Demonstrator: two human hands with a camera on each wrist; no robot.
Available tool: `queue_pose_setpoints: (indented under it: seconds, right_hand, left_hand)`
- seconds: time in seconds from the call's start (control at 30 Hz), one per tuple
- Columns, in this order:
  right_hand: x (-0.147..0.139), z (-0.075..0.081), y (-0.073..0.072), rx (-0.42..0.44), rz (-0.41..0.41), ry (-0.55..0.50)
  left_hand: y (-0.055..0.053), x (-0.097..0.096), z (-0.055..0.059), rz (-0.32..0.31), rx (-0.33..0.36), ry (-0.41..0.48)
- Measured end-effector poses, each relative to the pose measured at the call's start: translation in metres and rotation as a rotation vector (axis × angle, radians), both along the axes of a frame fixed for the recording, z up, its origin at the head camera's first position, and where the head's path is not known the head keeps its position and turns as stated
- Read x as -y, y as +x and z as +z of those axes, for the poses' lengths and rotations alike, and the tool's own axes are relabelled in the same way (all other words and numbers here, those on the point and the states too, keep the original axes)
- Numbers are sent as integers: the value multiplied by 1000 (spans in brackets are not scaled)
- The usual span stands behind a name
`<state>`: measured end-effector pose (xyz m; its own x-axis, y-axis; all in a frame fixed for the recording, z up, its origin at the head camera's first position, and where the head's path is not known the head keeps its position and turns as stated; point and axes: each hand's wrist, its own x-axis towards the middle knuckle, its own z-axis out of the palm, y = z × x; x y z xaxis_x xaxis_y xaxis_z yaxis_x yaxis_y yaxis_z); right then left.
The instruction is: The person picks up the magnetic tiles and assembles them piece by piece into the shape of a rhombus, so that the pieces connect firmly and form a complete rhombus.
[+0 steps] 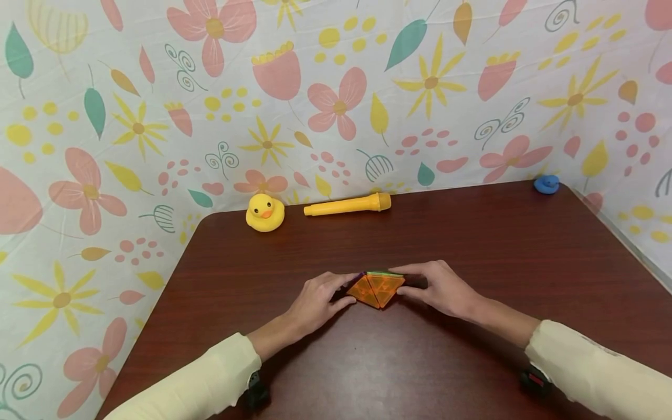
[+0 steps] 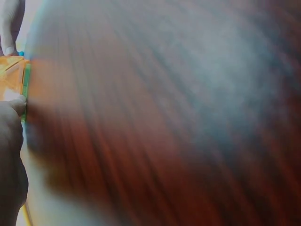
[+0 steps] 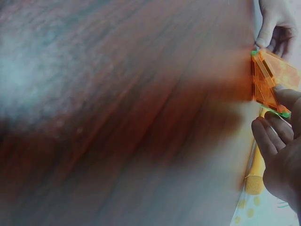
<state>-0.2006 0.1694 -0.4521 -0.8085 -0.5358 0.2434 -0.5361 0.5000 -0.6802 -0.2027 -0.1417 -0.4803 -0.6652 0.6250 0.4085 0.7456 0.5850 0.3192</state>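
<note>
Between my two hands stands a small cluster of see-through magnetic tiles on the table. Two orange triangular tiles face me with their edges touching. Behind them show a green tile and the dark purple edge of another tile; their full shapes are hidden. My left hand pinches the cluster's left side, thumb in front and fingers behind. On the right side my right hand pinches it too, its thumb at the orange corner. In the right wrist view the right thumb presses an orange tile, with green corners showing.
A yellow rubber duck and a yellow toy microphone stand along the back edge of the dark brown table. A small blue duck sits at the far right corner. A flowered cloth hangs behind the table.
</note>
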Motion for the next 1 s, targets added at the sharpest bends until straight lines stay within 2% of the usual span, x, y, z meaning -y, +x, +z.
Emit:
queue_pose_setpoints:
  seconds: [0.23,0.6,1.0]
  right_hand:
    - [-5,2,3,-39,-42,-5]
    - [-8,4,3,-24,-51,-41]
    - [-7,3,2,-65,-73,-49]
  left_hand:
    - [0,6,-1,22,-6,4]
    - [1,8,0,49,-6,23]
    - [2,7,-2,42,-32,43]
